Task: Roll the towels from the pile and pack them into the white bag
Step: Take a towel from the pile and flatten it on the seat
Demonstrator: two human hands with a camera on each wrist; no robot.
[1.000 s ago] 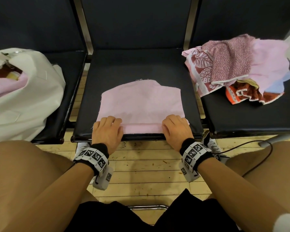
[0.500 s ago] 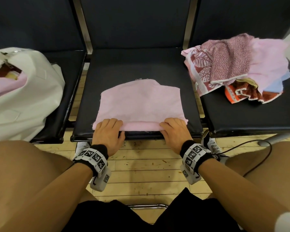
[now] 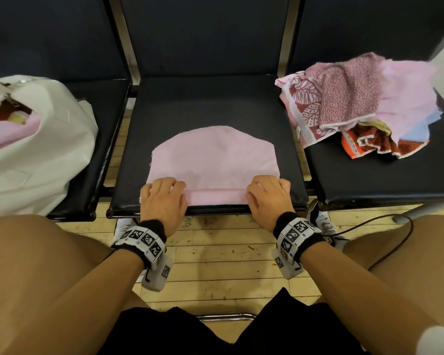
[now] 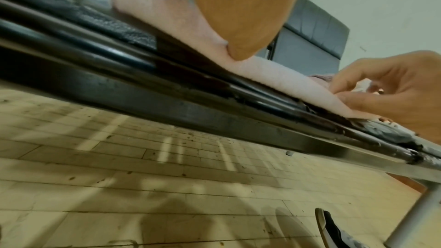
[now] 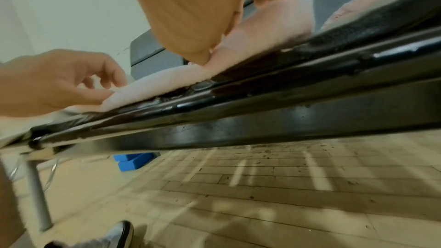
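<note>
Rolling begun: the pink towel (image 3: pixel 213 160), laid flat on the middle seat (image 3: pixel 210 103) with its near hem along the seat's front edge, now shows a narrow first turn doubled over there, slightly further in than half a second ago, so the roll seems just started with most of the cloth still flat behind it. Left hand (image 3: pixel 163 199) at the near-left corner and right hand (image 3: pixel 268 198) at the near-right corner, knuckles up, fingers curled over and pinching the turned hem. Pile of towels (image 3: pixel 356 106) on the right seat; white bag (image 3: pixel 36 149) on the left seat.
</note>
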